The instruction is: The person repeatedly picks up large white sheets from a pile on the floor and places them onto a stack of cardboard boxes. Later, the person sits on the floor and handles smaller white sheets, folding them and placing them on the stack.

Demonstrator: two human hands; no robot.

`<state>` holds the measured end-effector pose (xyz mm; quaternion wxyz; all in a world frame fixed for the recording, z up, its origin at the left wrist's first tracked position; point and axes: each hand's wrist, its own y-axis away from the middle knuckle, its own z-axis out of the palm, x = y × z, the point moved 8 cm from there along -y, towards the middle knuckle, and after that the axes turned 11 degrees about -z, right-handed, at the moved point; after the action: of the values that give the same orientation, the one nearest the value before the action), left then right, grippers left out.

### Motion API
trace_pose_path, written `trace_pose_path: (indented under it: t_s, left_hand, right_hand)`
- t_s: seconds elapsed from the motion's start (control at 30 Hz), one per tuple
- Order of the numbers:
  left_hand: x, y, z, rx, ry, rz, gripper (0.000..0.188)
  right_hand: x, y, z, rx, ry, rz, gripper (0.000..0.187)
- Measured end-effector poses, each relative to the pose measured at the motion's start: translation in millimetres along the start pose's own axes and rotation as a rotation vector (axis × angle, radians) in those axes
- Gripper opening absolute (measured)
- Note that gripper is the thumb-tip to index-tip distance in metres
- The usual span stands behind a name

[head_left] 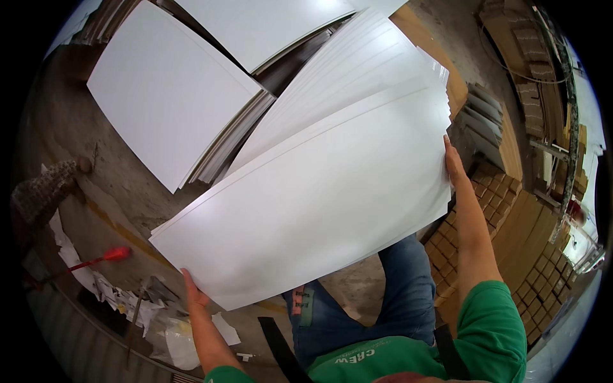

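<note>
Large glossy white sheets (306,204) stretch across the middle, their upper layers fanned out at the far right. My left hand (194,291) grips the short left edge, its thumb lying along the rim and its other fingers hidden below. At the opposite short edge, my right hand (454,163) is closed on the sheets with the fingers mostly out of sight underneath. The near long edge hangs just beyond my legs. Beneath and behind the top sheets, more white sheets (357,70) lie in a skewed, spread pile.
A second stack of white sheets (172,89) stands at left, another white stack (268,25) behind it. Bundled brown cardboard pieces (488,198) are piled at right. On the left floor lie a red-headed tool (117,253) and crumpled plastic and paper scraps (182,341).
</note>
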<state>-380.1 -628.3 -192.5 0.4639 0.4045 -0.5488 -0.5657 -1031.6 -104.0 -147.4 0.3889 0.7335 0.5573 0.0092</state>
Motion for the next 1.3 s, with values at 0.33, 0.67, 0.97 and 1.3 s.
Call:
trace_pose_path:
  t_s: [0.33, 0.67, 0.97, 1.3]
  left_hand:
    - [44, 1, 8, 0.189, -0.098, 0.161, 0.087]
    - [76, -5, 12, 0.047, -0.272, 0.124, 0.087]
    - [90, 3, 53, 0.045, -0.209, 0.187, 0.083]
    - [73, 93, 79, -0.130, -0.343, 0.324, 0.078]
  right_hand:
    - [37, 35, 13, 0.041, -0.123, -0.066, 0.076]
    - [118, 113, 45, -0.153, -0.371, 0.224, 0.075]
    - [137, 90, 42, -0.091, -0.447, 0.206, 0.084]
    - [128, 212, -35, -0.020, -0.497, 0.126, 0.079]
